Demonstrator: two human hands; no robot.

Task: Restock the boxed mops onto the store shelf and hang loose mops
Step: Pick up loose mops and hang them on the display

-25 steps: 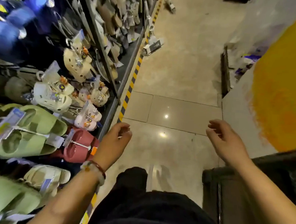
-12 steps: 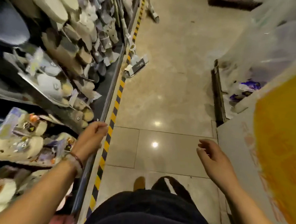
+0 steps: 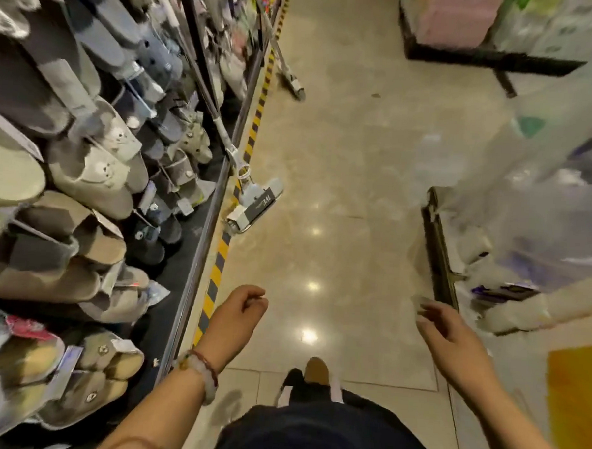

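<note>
Closest to the body, left hand [image 3: 235,319] hangs loosely curled, holding nothing; right hand [image 3: 448,332] relaxed, fingers apart, also bare. Ahead on the floor, near mop [image 3: 254,201] leans on the slipper shelf [image 3: 199,219], head wrapped in card. Second mop [image 3: 291,81] farther along. Likely light, stiff-handled, top-heavy when tipped; best gripped mid-pole, above the head joint.

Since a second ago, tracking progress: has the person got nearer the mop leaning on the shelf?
Yes. The mop now sits closer ahead along the striped floor tape; both hands empty.
</note>
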